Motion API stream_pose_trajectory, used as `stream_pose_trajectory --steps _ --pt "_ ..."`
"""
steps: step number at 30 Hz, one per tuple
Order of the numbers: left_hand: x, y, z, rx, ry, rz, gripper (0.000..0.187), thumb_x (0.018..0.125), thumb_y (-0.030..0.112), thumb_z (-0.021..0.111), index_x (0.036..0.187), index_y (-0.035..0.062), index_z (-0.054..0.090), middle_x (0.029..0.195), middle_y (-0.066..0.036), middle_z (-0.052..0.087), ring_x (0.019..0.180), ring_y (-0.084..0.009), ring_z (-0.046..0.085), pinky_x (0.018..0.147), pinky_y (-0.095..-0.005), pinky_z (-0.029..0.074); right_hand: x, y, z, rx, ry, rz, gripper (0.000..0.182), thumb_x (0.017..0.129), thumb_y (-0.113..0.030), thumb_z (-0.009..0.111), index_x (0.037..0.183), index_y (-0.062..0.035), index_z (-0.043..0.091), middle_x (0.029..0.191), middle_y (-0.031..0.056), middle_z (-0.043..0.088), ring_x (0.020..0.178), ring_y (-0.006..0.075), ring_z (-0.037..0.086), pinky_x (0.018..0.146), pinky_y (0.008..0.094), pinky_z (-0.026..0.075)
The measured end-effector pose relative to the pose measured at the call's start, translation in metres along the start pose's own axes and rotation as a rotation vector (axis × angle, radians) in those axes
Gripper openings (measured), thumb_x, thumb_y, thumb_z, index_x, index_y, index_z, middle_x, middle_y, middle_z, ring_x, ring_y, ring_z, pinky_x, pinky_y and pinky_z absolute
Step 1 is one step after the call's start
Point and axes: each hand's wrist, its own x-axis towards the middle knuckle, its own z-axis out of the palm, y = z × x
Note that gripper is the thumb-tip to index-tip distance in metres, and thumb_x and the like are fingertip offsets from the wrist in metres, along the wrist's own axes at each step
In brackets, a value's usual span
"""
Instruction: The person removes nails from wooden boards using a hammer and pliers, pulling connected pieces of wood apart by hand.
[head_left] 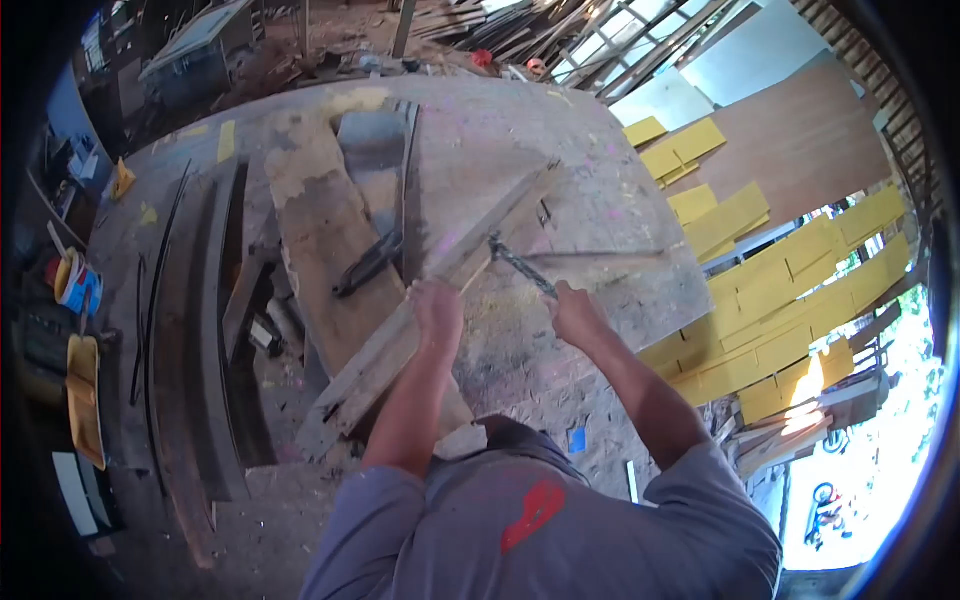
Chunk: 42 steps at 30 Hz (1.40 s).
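My left hand (437,308) is closed on a long wooden board (375,362) that lies diagonally over the worktable (600,190). A thin light strip of wood rises from beside that hand toward the hammer head. In my right hand (578,314) is the handle of a hammer (520,264), its head close to the board's right side. Whether the head touches the wood I cannot tell. Left of my hands, a dark tool (370,264) rests on a wide brown plank (325,215).
Long dark planks (180,350) stretch along the left side, near a yellow tray (84,400) and a white and blue bucket (78,285). Yellow boards (800,270) stand at the right. Scrap wood (480,30) is piled behind the table.
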Motion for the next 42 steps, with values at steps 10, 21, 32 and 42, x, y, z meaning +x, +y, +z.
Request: stream_pose_trajectory --steps 10,21,32,42 --pt "0.017 -0.012 -0.004 -0.345 -0.358 0.091 0.020 0.091 0.014 0.064 0.104 0.0021 0.073 0.103 -0.017 0.074 0.100 -0.0341 0.074 0.078 -0.0443 0.061 0.003 -0.004 -0.020 0.169 0.346 0.097 0.032 0.106 -0.035 0.056 0.119 -0.0066 0.056 0.083 0.0306 0.069 0.082 0.0533 0.068 0.073 0.0628 0.052" --pt "0.001 -0.005 -0.016 -0.154 -0.149 0.008 0.033 0.091 0.015 0.063 0.114 -0.0085 0.065 0.109 -0.025 0.070 0.094 -0.0364 0.072 0.078 -0.0431 0.061 -0.047 -0.061 -0.163 0.514 0.999 -0.209 0.033 0.108 -0.034 0.058 0.120 -0.0035 0.062 0.074 0.0078 0.062 0.063 0.0209 0.063 0.059 0.0392 0.050" --pt "0.071 -0.071 -0.043 -0.520 -0.562 0.099 0.021 0.079 0.013 0.071 0.096 0.0029 0.080 0.094 -0.023 0.077 0.092 -0.0384 0.076 0.083 -0.0467 0.061 -0.031 0.044 -0.019 0.440 0.708 0.127 0.040 0.106 -0.037 0.059 0.121 0.0007 0.063 0.098 0.0286 0.071 0.092 0.0491 0.069 0.080 0.0539 0.052" --pt "0.059 -0.051 -0.060 -0.429 -0.608 0.051 0.023 0.079 0.013 0.070 0.098 0.0023 0.079 0.102 -0.020 0.076 0.104 -0.0333 0.071 0.087 -0.0426 0.057 -0.014 0.153 0.143 0.106 0.267 0.331 0.035 0.092 -0.025 0.072 0.120 -0.0072 0.061 0.106 0.0220 0.071 0.099 0.0456 0.069 0.085 0.0566 0.053"
